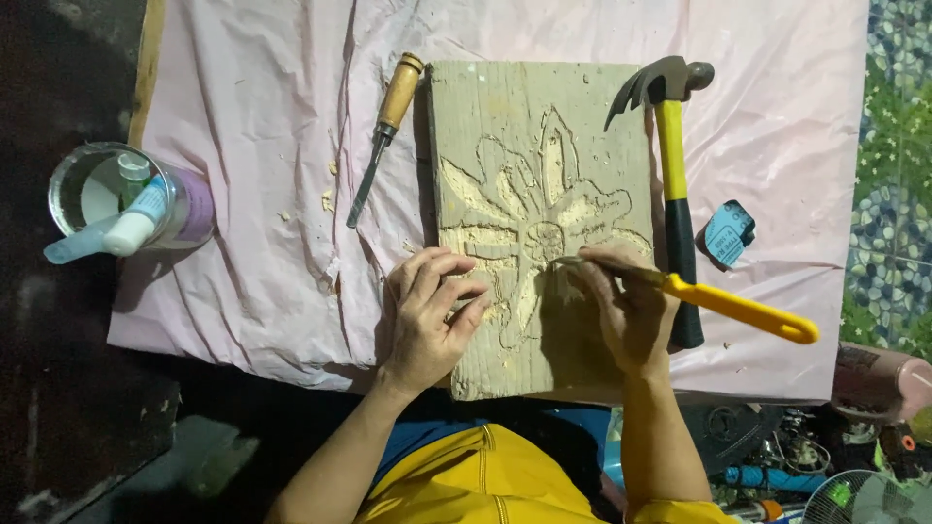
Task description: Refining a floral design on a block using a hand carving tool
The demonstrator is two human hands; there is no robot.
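Observation:
A pale wooden board [544, 126] with a flower carved in relief lies on a pink plastic sheet [252, 194]. My left hand [427, 315] rests on the board's lower left edge, fingers curled, pressing it down. My right hand [626, 306] grips a yellow-handled carving tool [738, 309]; its metal tip touches the wood just right of the flower's round centre. The handle sticks out to the right, past my hand.
A wooden-handled chisel [383, 131] lies left of the board. A claw hammer [672, 165] with a yellow and black handle lies along its right edge, beside a small blue object [728, 233]. A clear jar [126, 199] holding small bottles stands far left. Wood chips dot the sheet.

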